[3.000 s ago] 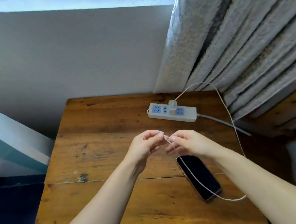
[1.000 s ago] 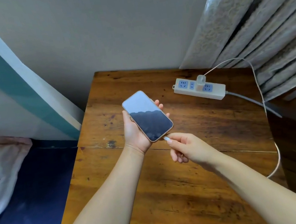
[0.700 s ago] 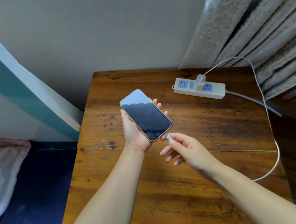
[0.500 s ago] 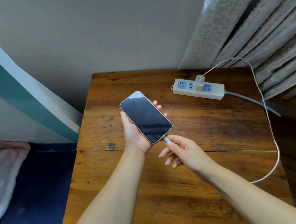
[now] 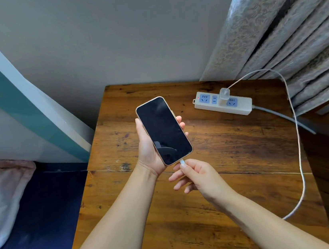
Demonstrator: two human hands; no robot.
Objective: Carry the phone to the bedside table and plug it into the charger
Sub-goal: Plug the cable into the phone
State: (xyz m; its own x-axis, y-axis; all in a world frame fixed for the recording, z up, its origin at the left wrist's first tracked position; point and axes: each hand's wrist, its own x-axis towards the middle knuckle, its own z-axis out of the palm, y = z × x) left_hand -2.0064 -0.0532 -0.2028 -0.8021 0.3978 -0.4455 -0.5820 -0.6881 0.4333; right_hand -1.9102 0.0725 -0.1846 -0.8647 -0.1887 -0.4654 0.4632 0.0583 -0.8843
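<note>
My left hand (image 5: 151,147) cradles the phone (image 5: 164,130) from beneath, screen up and dark, above the wooden desk (image 5: 236,150). The phone's long axis runs from upper left, away from me, to lower right, toward me, so its bottom edge, where I judge the port to be, faces my right hand (image 5: 200,177). That hand pinches the white cable connector (image 5: 182,161) between thumb and forefinger, the other fingers loosely spread. The connector tip meets the phone's bottom edge; whether it is seated or only touching I cannot tell. The connector lies roughly along the phone's long axis, so the coming move is, in my judgement, a short push up and to the left along that line, the left hand bracing against it. The cable (image 5: 298,148) loops off the desk's right edge to the charger plug (image 5: 223,95) in the power strip (image 5: 222,105) at the back of the desk.
</note>
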